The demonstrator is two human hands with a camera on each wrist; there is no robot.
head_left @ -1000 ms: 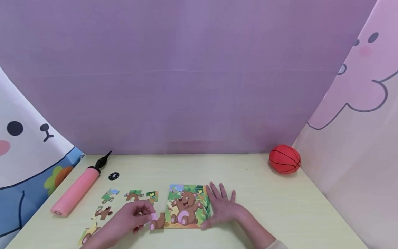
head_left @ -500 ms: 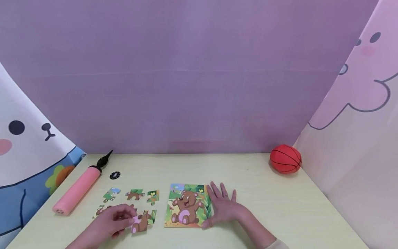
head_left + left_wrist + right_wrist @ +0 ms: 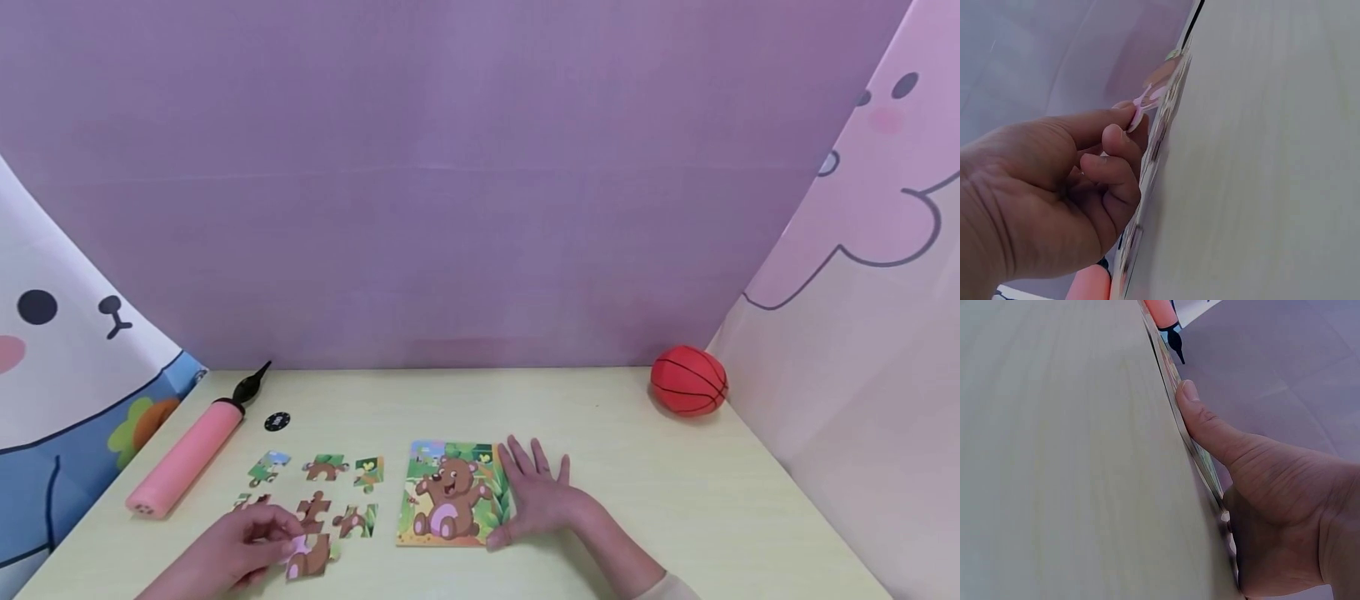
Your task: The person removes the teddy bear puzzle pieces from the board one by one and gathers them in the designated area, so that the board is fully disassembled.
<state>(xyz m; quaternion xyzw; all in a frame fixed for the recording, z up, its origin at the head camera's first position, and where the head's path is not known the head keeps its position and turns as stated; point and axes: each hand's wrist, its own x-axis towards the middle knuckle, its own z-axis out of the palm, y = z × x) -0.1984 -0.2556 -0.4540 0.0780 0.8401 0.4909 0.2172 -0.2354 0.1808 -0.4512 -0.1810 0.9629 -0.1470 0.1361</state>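
My left hand (image 3: 242, 546) pinches a jigsaw piece (image 3: 311, 557) with brown and pink print at the lower left of the head view. In the left wrist view, thumb and fingers hold its pink end (image 3: 1139, 115); its far end is blurred. Just beyond lie loose jigsaw pieces, among them a brown one (image 3: 313, 508) and a green-edged one (image 3: 356, 522). My right hand (image 3: 540, 504) lies with spread fingers at the right edge of a bear picture board (image 3: 448, 500). Its thumb (image 3: 1200, 412) touches the board's edge in the right wrist view.
More jigsaw pieces form a back row, including a blue-green one (image 3: 268, 468) and a bear-head one (image 3: 326, 467). Left of them lies a pink hand pump (image 3: 187, 458), near a black round chip (image 3: 277, 422). A red ball (image 3: 688, 382) sits at the table's back right corner.
My left hand has moved left, away from the picture board, with the jigsaw piece between its fingers, uncovering other pieces. My right hand has stayed by the board.
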